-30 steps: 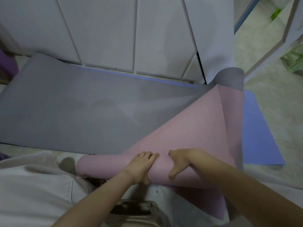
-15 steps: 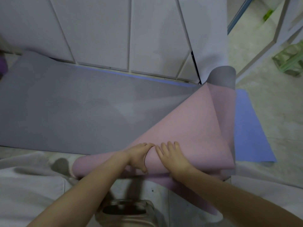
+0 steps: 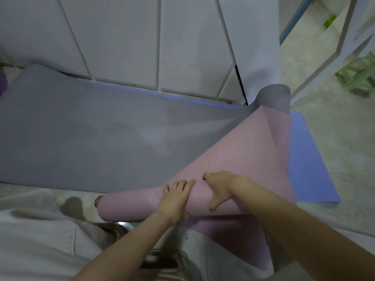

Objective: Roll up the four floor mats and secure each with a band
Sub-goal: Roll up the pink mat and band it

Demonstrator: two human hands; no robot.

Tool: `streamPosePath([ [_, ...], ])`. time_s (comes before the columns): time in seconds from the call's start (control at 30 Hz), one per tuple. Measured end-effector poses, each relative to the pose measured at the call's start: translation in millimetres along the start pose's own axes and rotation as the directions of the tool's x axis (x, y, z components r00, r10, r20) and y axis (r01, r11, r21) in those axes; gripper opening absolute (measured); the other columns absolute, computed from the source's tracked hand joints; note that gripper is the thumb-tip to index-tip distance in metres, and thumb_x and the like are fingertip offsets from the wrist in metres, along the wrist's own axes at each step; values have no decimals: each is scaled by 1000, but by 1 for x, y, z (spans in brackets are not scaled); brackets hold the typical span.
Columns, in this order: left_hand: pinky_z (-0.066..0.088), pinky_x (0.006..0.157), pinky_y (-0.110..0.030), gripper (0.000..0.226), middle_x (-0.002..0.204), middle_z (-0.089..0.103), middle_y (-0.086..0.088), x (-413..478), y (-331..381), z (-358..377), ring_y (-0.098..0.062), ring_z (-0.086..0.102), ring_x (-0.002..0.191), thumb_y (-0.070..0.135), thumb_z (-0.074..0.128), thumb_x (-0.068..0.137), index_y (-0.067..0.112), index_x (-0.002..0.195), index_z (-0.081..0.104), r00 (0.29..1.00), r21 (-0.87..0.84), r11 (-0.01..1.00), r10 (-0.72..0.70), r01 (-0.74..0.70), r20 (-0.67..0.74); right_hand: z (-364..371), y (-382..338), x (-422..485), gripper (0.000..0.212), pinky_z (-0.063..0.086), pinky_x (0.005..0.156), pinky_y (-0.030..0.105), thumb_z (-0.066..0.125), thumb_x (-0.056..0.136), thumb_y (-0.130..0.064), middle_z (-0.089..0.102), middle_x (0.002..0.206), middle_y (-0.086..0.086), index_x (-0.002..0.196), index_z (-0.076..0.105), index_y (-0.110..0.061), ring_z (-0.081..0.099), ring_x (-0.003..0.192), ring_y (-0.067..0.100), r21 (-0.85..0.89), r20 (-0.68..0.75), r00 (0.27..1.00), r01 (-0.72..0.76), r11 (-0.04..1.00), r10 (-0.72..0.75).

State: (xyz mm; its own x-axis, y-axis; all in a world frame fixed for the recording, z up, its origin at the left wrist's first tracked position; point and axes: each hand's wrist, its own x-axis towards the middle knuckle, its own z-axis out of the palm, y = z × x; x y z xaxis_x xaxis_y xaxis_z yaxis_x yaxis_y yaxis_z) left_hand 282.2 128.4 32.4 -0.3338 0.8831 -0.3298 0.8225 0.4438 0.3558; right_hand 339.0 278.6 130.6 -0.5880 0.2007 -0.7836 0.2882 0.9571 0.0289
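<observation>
A pink mat [image 3: 239, 159] is partly rolled into a tube [image 3: 129, 205] lying across the near floor, its loose sheet rising to the right. My left hand [image 3: 176, 197] presses on top of the roll, fingers spread. My right hand [image 3: 221, 187] grips the roll just to the right, thumb underneath. A grey mat [image 3: 91, 134] lies flat beyond the roll, its far right corner [image 3: 274, 98] curled up. A blue mat [image 3: 308, 165] lies beneath, showing at the right. No band is visible.
White cabinet doors [image 3: 142, 41] stand right behind the mats. A green stool [image 3: 359, 76] is at the far right on the tiled floor [image 3: 334, 122]. A purple object [image 3: 3, 82] sits at the left edge. My pale clothing [image 3: 36, 240] fills the lower left.
My right hand has shifted from lying flat on the sheet to gripping the roll, and the left hand has moved onto the top of the tube. The roll has turned a little.
</observation>
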Motion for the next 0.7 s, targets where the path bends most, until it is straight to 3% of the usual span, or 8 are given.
streamPosePath([
  [0.13,33,102,-40,100,144,33,-3,12,-14,-10,-24,37,130,41,71,70,23,149,13,998,-35,999,42,-40,52,19,-16,-12,84,31,103,46,70,77,-38,38,136,17,141,24,-7,43,122,34,-268,-228,972,-13,963,-51],
  [0.2,34,105,-38,103,144,35,-4,21,-20,-21,-26,39,130,39,76,68,22,149,15,992,-89,992,93,-85,88,26,-24,-19,83,15,112,56,60,87,-27,20,148,23,148,8,-4,24,135,43,-411,-266,963,-80,908,-36],
  [0.27,33,106,-33,109,144,36,-7,31,-25,-33,-26,40,130,36,83,65,19,149,16,973,-148,981,152,-127,172,26,-30,-26,75,7,112,60,48,95,-23,8,152,27,149,-1,-4,12,137,50,-437,-276,961,-137,889,13],
  [0.33,34,105,-30,111,141,38,-8,38,-26,-38,-27,43,128,34,86,62,20,148,18,955,-166,976,178,-141,237,29,-30,-25,78,21,110,57,59,88,-27,28,142,30,149,16,-6,30,128,50,-404,-316,948,-176,898,44],
  [0.4,34,104,-30,112,140,39,-8,42,-24,-36,-28,43,127,32,86,61,21,148,17,946,-178,975,181,-136,270,22,-32,-26,83,45,91,48,84,57,-38,57,108,24,129,53,-9,56,96,41,-354,-352,931,-228,907,96],
  [0.43,34,104,-30,111,141,38,-8,42,-23,-34,-28,42,127,32,86,62,21,148,17,945,-186,974,176,-128,274,19,-31,-26,83,46,88,46,87,51,-36,58,103,21,123,56,-7,58,91,37,-349,-347,932,-234,907,107],
  [0.53,33,107,-32,110,146,33,-8,37,-21,-29,-28,39,131,31,82,66,20,150,12,963,-197,975,148,-104,224,25,-25,-14,85,31,100,50,78,70,-24,42,123,21,134,27,-1,46,111,36,-358,-257,963,-175,917,84],
  [0.7,18,114,-45,110,153,17,-7,13,-8,-15,-24,22,140,39,72,71,17,151,-1,999,-96,995,41,-38,25,3,-18,-4,82,37,94,43,80,68,-31,45,124,14,129,31,-5,51,111,31,-324,-214,973,-159,933,92],
])
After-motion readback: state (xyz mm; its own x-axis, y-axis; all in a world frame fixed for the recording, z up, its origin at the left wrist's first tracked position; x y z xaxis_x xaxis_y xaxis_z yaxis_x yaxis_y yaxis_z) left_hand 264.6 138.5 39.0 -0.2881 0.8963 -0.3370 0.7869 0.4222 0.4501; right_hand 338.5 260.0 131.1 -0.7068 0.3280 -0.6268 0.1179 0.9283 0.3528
